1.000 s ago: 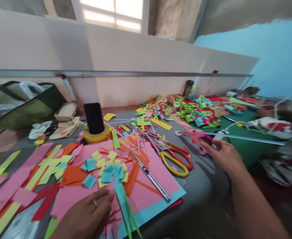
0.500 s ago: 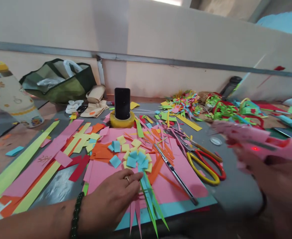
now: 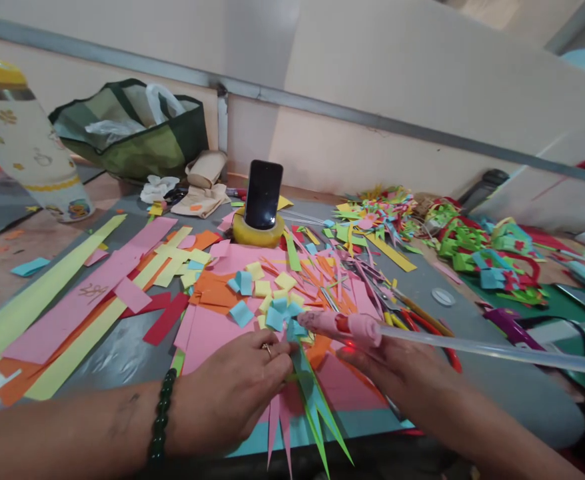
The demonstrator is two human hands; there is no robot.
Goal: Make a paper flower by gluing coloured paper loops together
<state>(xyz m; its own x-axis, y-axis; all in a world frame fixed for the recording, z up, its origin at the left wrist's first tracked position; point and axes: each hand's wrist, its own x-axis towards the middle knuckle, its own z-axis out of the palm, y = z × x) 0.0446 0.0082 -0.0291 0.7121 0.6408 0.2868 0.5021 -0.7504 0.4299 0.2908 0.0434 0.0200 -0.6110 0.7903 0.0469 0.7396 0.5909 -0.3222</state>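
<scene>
A pink glue gun [image 3: 345,325] lay level above the pink sheet, nozzle aimed left at the paper flower [image 3: 277,312], a clear glue stick trailing out of its back to the right and a red light glowing beneath it. The flower — small blue and yellow squares folded into petals — sat flat, with long green and blue pointed strips fanning toward the table's near edge.

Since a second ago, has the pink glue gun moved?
Yes. The right hand has carried the pink glue gun leftward, from beyond the scissors to the paper flower.
</scene>
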